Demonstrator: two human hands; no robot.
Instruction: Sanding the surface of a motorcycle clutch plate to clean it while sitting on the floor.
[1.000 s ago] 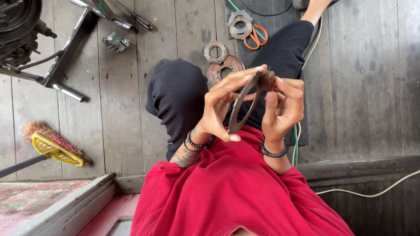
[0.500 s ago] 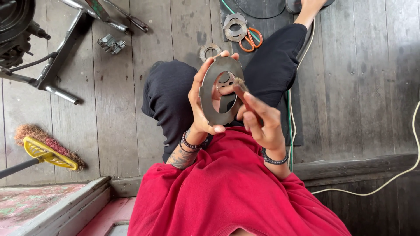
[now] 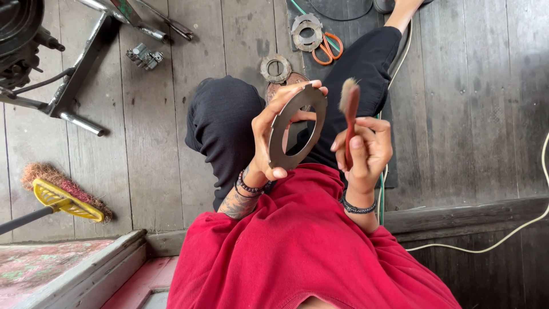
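Gripping metal ring plate (image 3: pixel 278 150) left hand (image 3: pixel 264 134), brush (image 3: pixel 349 114) right hand (image 3: pixel 366 149).

A flat metal ring plate (image 3: pixel 297 129) stood upright on edge above the lap, tilted slightly so its broad face showed; it was dull grey-brown, thin, with a large oval-looking opening through the middle and a smooth outer rim; its upper edge reached level with the fingertips around it, its lower edge rested against the thumb below. Just beside it, to the right and not touching, a small brush (image 3: pixel 349 117) pointed upward; its handle was red-brown and slim, held near the lower end; its bristles were pale tan, short and fluffy, level with the plate's top edge.
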